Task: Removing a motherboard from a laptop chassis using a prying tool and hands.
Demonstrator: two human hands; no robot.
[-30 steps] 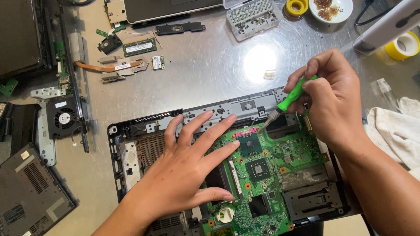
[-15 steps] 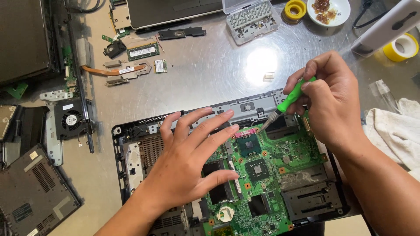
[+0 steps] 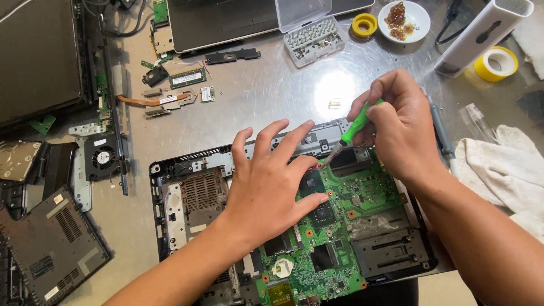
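While the steel bench [image 3: 238, 107] fills the whole frame, I see the open laptop base [image 3: 187, 192] sitting low centre, long axis running left-right, tilted a little so its right end sits higher toward the back. Green motherboard [image 3: 340, 226] fills the right half of that shell, bare black chassis with vent grille on the left. Left hand [image 3: 266, 187] lies flat on the board, fingers spread and open, tips reaching the rear edge strip, gripping nothing. Right hand [image 3: 402, 130] is closed around a green-handled screwdriver [image 3: 348, 136]; its shaft slants from upper right down to lower left, tip touching the board near the rear edge, just beside the left fingertips. Room: front edge of the shell runs close to the bench edge, tight. Left of it sit a black bottom cover [image 3: 51, 243] and a fan [image 3: 102, 157], near but apart. Behind is open metal, then a bit case [image 3: 311, 37], a yellow tape roll [image 3: 364, 24] and a white dish [image 3: 405, 20] well apart. White rag [image 3: 504, 170] lies just right of my right wrist.
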